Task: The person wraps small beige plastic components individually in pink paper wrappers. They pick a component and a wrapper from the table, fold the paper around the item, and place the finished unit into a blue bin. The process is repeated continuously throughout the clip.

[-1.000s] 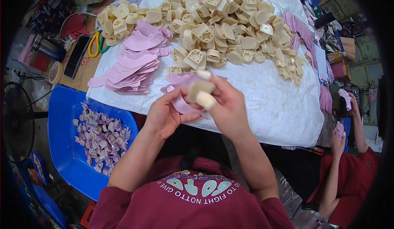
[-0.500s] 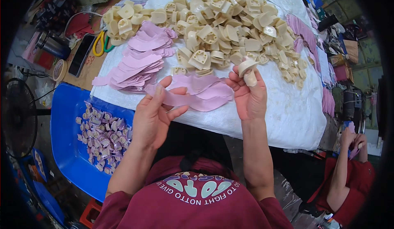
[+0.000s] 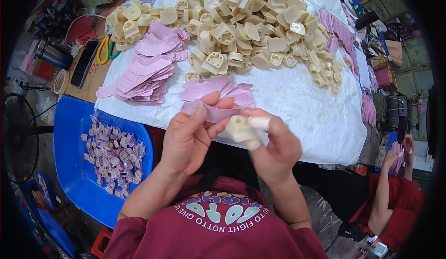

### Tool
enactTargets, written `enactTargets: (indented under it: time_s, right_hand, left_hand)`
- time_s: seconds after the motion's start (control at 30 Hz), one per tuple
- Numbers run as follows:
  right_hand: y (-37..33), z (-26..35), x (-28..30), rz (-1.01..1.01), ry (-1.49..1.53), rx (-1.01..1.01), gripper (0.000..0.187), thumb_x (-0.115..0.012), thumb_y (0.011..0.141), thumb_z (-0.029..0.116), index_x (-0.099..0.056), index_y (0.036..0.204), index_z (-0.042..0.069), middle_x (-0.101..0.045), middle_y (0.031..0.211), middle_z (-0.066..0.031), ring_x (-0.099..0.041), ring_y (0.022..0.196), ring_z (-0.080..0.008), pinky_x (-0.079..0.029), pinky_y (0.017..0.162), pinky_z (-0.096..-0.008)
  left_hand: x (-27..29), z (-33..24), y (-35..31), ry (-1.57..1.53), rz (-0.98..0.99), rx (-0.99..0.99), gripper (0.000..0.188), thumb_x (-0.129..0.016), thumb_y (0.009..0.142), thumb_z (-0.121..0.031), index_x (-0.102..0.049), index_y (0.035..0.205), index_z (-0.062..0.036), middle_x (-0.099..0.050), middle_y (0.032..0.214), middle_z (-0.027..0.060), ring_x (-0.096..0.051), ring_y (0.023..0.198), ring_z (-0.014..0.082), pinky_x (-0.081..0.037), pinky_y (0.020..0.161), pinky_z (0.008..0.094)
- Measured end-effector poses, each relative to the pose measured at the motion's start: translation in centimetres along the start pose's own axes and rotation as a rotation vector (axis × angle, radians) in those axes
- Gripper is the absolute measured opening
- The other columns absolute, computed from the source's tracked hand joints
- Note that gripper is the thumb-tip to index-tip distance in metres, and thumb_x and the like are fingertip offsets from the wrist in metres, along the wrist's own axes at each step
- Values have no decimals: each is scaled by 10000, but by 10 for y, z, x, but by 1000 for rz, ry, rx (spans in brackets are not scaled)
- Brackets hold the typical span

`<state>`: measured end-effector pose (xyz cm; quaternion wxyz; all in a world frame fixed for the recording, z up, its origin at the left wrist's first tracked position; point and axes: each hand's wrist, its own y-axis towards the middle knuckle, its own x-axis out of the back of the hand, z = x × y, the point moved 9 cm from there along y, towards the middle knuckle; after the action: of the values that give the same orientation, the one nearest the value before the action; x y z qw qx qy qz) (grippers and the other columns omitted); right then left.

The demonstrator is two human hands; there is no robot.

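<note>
My left hand (image 3: 186, 140) is closed, pinching a lilac leather-like strip (image 3: 219, 114) between thumb and fingers. Close against the strip's right end, my right hand (image 3: 278, 150) grips a cream plastic shoe heel (image 3: 241, 130), slightly blurred. White wrapping covers a digit of that hand. Just beyond my hands, a small loose stack of lilac pieces (image 3: 204, 88) lies on the white sheet (image 3: 306, 119). Farther left is a taller fanned stack of lilac pieces (image 3: 146, 71). A big heap of cream heels (image 3: 260, 27) spreads over the far part of the table.
Left of me, a blue tub (image 3: 69, 152) holds many lilac-covered heels (image 3: 114, 154). Scissors (image 3: 103, 50), a phone (image 3: 84, 64) and a tape roll (image 3: 61, 81) lie at the table's left side. A fan (image 3: 21, 138) stands far left. At right, another person (image 3: 395, 198) handles lilac pieces.
My right hand has brought the heel left and nearer to me, beside the strip. My left hand has shifted slightly right, still holding the strip.
</note>
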<state>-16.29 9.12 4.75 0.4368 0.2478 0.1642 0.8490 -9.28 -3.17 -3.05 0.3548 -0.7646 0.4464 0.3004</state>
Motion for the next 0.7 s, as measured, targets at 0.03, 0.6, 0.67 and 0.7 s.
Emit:
enactTargets:
  time_s: [0.03,0.6,0.67,0.7]
  right_hand:
    - [0,7,-3,13,-34,69,258,-704,741,-40,-582,966,-11,-673,990,-175,-660,941,-303,-535,791,-348]
    - [6,29,-8,46,-201,227,253,-726,642,-33,-566,834,7,-665,954,-141,-628,885,-324,-512,758,-392]
    - [10,31,-9,64,-298,260,257,-723,618,-14,-577,827,18,-650,921,-122,-610,859,-305,-478,738,-392]
    - [12,33,-8,89,-368,278,262,-719,605,-2,-581,826,23,-641,905,-111,-598,848,-295,-454,732,-392]
  left_hand:
    - [-6,2,-4,-26,31,-3,422,-459,1003,-238,-461,1310,51,-563,1271,208,-587,1128,248,-502,941,351]
    - [-24,-3,-16,27,146,-69,435,-444,998,-217,-436,1335,59,-531,1303,251,-540,1206,291,-412,1038,401]
    - [-20,-4,-13,72,117,-52,396,-478,987,-200,-506,1274,72,-557,1274,241,-573,1163,282,-441,1011,391]
    - [-14,-8,-12,186,89,-92,367,-501,980,-189,-540,1239,68,-586,1235,218,-593,1121,253,-460,976,365]
